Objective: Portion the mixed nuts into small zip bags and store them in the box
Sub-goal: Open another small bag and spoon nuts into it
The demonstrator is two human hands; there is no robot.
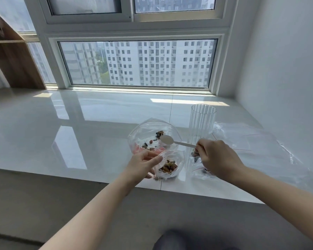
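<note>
My left hand [143, 164] pinches the rim of a small zip bag [170, 165], holding it open; mixed nuts lie heaped in its bottom. My right hand [219, 159] grips the handle of a white spoon [170, 140]. The spoon's empty bowl hovers over the mouth of a large clear bag [148, 134] with a few nuts scattered inside. Under my right hand lies another small zip bag [199, 170] with nuts in it, partly hidden. A tall ribbed clear container [202, 121] stands upright just behind my right hand.
Everything rests on a glossy white window ledge [79, 132], whose front edge runs just below the bags. Loose clear plastic bags [260, 141] lie spread at the right by the wall. A wooden shelf [13, 56] stands at the far left.
</note>
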